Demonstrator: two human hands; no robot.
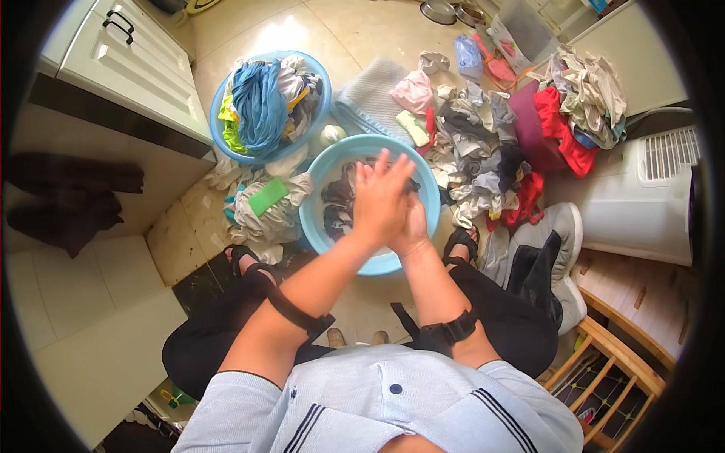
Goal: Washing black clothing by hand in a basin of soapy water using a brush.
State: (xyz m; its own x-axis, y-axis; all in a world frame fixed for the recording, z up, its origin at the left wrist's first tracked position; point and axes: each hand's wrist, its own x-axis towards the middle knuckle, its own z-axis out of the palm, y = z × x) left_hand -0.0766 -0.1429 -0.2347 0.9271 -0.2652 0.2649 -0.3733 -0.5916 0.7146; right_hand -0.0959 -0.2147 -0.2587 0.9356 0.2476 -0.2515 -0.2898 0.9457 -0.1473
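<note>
My left hand [380, 206] and my right hand [416, 225] meet over a light blue plastic basin [313, 238]. The left lies across the right, its fingers stretched out and slightly apart. The right palm is turned partly up, and most of its fingers are hidden. Whether anything small sits between the palms is not visible. Dark, wet-looking cloth [338, 195] lies in the basin. Left of the basin, a green rectangular block [268, 196] rests on a heap of pale clothes [266, 226].
A blue tub [324, 107] piled with clothes stands at the back left. Heaps of clothes [473, 141] lie right of the basin, with a pale green bar [413, 128] nearby. A white cabinet [130, 73], a white appliance [612, 187] and a wooden rack [623, 362] flank me.
</note>
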